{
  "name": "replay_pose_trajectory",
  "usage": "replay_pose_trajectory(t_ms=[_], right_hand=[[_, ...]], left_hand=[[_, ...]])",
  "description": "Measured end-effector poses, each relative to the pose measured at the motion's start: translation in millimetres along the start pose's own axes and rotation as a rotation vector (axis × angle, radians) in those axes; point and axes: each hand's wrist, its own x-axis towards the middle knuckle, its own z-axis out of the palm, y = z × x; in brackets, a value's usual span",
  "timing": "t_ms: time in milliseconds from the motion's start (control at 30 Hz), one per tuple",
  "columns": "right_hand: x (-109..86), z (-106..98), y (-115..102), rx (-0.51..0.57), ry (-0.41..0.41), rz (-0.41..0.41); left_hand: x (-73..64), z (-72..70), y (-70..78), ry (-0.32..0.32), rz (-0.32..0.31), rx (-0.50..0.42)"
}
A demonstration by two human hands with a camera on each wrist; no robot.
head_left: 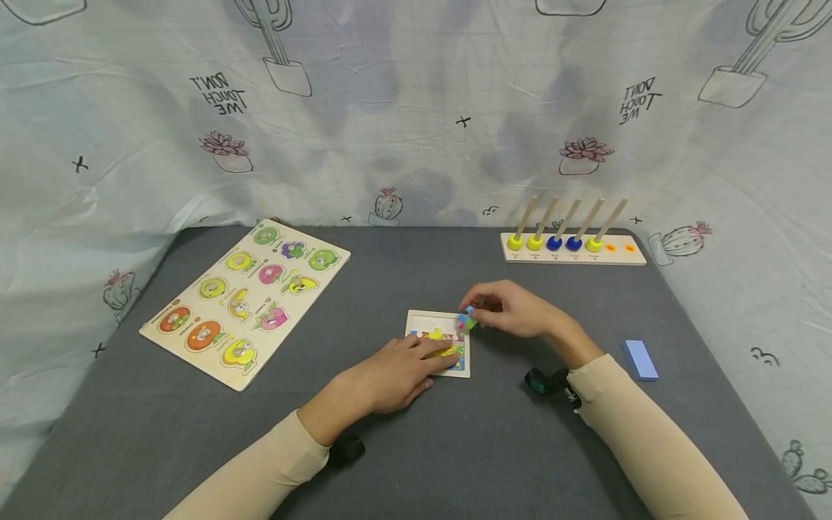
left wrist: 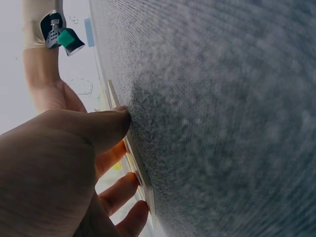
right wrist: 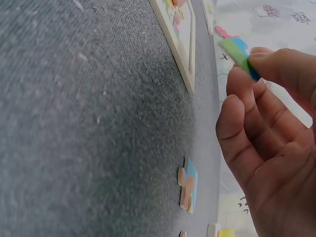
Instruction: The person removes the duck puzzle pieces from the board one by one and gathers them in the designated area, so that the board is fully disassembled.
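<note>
A small wooden jigsaw tray (head_left: 439,315) lies on the grey table, with colourful pieces filling its lower part. My left hand (head_left: 396,372) rests across it, fingers over the yellow picture area and thumb by the near edge. Thumb and fingertips of my right hand (head_left: 510,307) pinch a green, blue and pink puzzle piece (right wrist: 237,52). That piece is held just over the tray's upper right corner. In the right wrist view another puzzle piece (right wrist: 187,186), light blue and tan, lies on the table; my right hand hides it in the head view.
At the left lies a large fruit peg board (head_left: 250,303). A counting board (head_left: 575,253) with upright wooden pegs and yellow and blue rings stands at the back right. On the right is a blue block (head_left: 640,360). A printed cloth (head_left: 416,108) hangs behind the table.
</note>
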Motion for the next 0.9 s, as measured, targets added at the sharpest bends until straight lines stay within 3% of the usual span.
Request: replay_pose_trajectory(t_ms=[300,567,900], right_hand=[[-15.6,-8.4,-0.3,0.008,0.038,0.025],[-31.3,-15.8,5.1,-0.032,0.079,-0.004],[-48.7,-25.7,12.5,-0.081,0.13,0.044]], left_hand=[[0.3,0.7,-0.2,-0.005,-0.014,-0.019],[0.4,3.3,-1.2,-0.007,-0.022,-0.031],[0.4,3.9,-1.3,0.006,-0.012,-0.041]])
